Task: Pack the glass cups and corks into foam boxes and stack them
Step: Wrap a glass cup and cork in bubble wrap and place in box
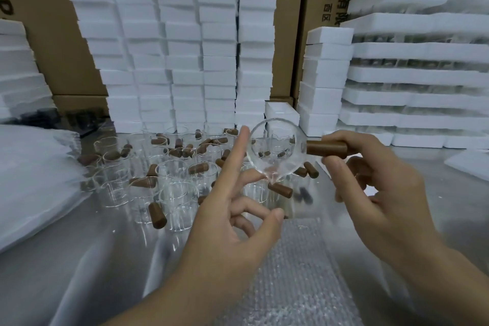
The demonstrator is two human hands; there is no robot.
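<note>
A clear glass cup point(276, 151) with a pouring lip is held up above the table, its mouth turned toward me. A brown cork point(326, 149) sticks out from its right side, and my right hand point(381, 188) grips that cork between thumb and fingers. My left hand point(232, 219) has its index finger straight along the cup's left rim and its middle finger under the lip; the thumb stands free. Many more glass cups point(180, 193) and loose corks point(157, 216) lie scattered on the shiny table behind.
Tall stacks of white foam boxes point(185, 47) fill the back, with one open box point(281, 111) behind the cup. Foam trays point(418, 74) holding glassware are stacked at right. Bubble wrap point(291, 272) lies in front of me, a plastic-wrapped bundle point(31, 180) at left.
</note>
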